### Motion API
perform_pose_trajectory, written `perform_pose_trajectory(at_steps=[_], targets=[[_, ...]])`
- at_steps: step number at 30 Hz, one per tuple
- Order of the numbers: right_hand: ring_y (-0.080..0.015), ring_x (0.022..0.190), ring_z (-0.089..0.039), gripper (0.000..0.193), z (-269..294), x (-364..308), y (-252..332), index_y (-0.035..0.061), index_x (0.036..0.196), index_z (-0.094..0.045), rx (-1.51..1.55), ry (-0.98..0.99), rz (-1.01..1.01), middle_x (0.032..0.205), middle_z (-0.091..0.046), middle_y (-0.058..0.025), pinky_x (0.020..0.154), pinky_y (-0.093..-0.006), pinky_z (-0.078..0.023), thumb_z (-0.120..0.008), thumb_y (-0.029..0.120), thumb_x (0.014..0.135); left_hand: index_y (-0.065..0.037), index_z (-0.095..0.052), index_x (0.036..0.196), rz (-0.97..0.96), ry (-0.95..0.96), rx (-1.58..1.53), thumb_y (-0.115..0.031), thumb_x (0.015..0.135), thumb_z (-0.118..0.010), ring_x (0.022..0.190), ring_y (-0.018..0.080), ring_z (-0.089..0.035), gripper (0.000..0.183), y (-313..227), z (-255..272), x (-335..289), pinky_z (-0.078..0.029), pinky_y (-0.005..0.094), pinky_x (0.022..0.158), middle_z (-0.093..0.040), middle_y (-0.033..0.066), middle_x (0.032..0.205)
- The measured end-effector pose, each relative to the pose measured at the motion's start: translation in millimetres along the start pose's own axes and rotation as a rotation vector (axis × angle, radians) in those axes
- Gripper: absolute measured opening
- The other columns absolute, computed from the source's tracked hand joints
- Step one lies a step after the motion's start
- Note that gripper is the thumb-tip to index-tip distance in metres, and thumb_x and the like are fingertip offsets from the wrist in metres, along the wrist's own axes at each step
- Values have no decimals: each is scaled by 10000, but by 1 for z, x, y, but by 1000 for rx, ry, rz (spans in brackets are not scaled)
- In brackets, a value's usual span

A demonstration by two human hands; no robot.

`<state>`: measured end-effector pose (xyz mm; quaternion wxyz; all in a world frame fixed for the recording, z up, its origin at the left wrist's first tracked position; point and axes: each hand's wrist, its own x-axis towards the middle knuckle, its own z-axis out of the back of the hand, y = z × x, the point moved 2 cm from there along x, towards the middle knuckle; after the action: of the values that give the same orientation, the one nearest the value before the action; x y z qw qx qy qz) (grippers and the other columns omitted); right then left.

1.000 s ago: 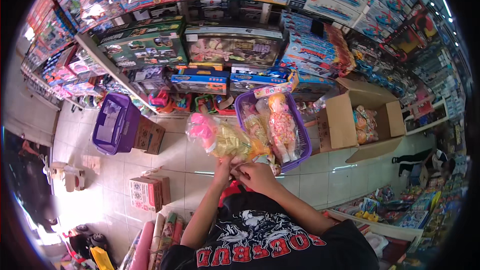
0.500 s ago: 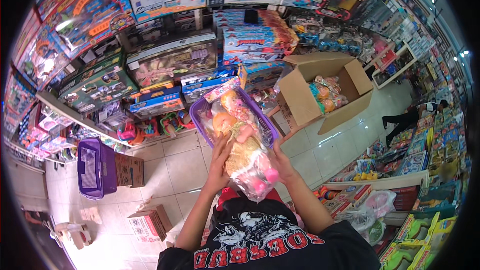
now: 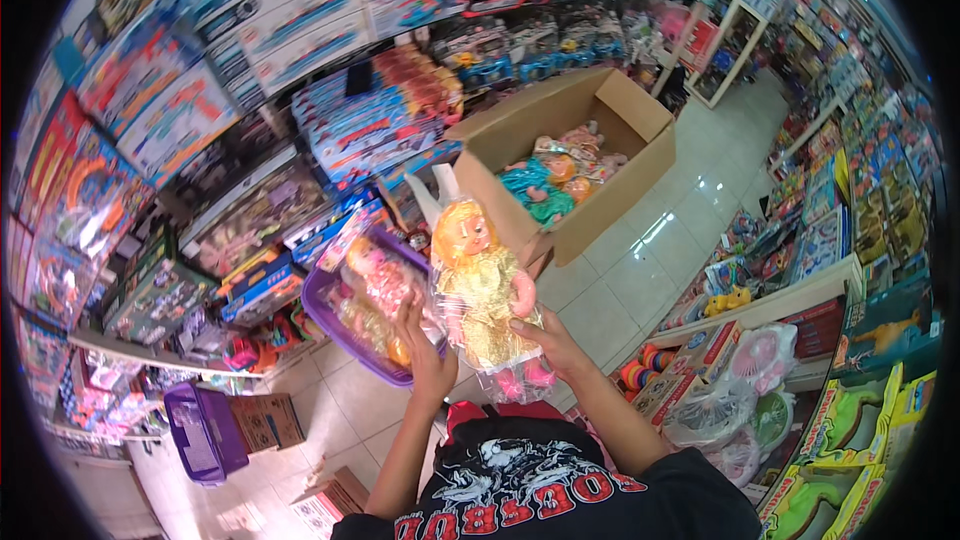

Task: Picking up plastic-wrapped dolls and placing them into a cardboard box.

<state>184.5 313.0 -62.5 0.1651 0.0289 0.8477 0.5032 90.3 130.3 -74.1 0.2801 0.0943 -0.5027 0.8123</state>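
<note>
A blonde doll in a gold dress and pink shoes, wrapped in clear plastic, is upright in front of me. My right hand grips its lower side, thumb over the dress. My left hand is beside the doll, at the near rim of a purple basket, fingers stretched out and pointing over the dolls inside; whether they touch one I cannot tell. Within the basket lie a doll in a pink dress and another with gold clothing, both in plastic.
Right of the basket stands an open cardboard box holding several wrapped dolls. A second purple basket is on the tiled floor at left. Shelves of boxed toys run along the far side; a low display with bagged toys is near my right.
The gold-dressed doll has come up out of the basket, turned upright in my right hand. My left hand has come off it. The view has swung right, toward the cardboard box.
</note>
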Motion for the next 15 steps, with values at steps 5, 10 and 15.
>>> perform_pose_trajectory(at_steps=[5, 10, 15], targets=[[-189, 1230, -477, 642, 61, -15, 12, 10, 1433, -282, 202, -68, 61, 1366, -454, -103, 1021, -328, -395, -619, 191, 917, -7, -250, 1443, 327, 343, -463, -320, 906, -562, 1305, 298, -342, 697, -21, -59, -28, -275, 408, 1082, -351, 153, 1400], [-165, 1319, -364, 644, 109, -18, 1, 56, 1477, -210, 463, -46, 53, 1423, -384, -51, 1095, -338, -288, -567, 197, 959, -25, -240, 1459, 526, 467, -635, -482, 929, -540, 1259, 227, -395, 761, -47, -105, -46, -379, 354, 996, -390, 106, 1367], [-170, 1342, -334, 682, 147, -32, 20, 57, 1481, -201, 219, -3, 59, 1451, -353, -60, 1107, -340, -265, -586, 237, 948, 4, -433, 1312, 576, 327, -634, -111, 912, -618, 1072, 164, -544, 455, -82, -133, -20, -441, 303, 935, -555, 91, 1167]])
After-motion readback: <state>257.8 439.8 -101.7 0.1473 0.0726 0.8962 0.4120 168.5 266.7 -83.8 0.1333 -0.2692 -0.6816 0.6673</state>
